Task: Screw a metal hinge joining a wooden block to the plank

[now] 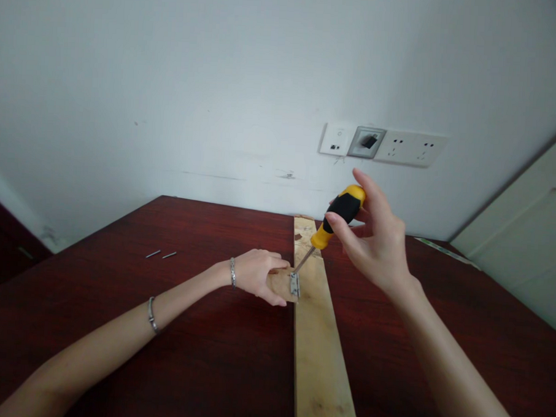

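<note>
My right hand (378, 237) is closed round the yellow and black handle of a screwdriver (339, 217). Its shaft slants down and left to a small metal bracket (295, 285) at the left edge of a long pale wooden plank (320, 352). My left hand (257, 274) is wrapped round a small wooden block (281, 283) pressed against that plank edge, with the bracket on the joint between the two. The plank lies lengthwise on a dark red wooden table (184, 339).
Two thin nails or screws (160, 254) lie on the table at the far left. A row of wall sockets (382, 144) is on the white wall behind. A pale cabinet door (529, 244) stands at the right.
</note>
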A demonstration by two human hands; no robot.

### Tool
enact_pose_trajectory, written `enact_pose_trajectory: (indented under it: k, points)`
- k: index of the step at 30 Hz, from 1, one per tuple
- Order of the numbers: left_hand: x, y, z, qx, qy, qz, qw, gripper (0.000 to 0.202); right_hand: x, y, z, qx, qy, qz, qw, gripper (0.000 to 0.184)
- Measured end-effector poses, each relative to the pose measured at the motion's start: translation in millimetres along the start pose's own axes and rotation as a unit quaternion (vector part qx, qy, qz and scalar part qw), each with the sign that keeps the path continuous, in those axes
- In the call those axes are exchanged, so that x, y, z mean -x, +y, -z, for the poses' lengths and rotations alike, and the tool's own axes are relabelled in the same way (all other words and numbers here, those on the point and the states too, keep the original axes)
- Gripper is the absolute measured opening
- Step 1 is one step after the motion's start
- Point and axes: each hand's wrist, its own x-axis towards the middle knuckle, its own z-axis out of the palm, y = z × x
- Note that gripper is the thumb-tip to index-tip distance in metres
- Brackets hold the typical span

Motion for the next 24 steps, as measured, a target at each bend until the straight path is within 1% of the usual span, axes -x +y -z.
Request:
enact_pose_trajectory:
  k: [11,19,21,24]
  points:
    - [-0.4,0.9,-1.0,-0.015,0.001,-0.003,1.0,0.059,1.1,2.7,-2.9,-0.013,-0.012,0.002,1.0,0.065]
    - [-1.1,0.4,-2.9,-0.021,0.002,-0.003,1.0,0.061,-0.1,-0.2,-1.6,-0.021,-0.02,0.003,1.0,0.065]
    - [-1.2,0.7,-3.4,-0.024,0.001,0.001,1.0,0.063,-1.6,-1.9,1.1,-0.027,-0.028,0.012,0.999,0.063]
    - [-1.3,1.8,-3.9,-0.023,-0.004,0.004,1.0,0.062,-4.3,-4.2,5.9,-0.047,-0.057,0.014,0.997,0.06]
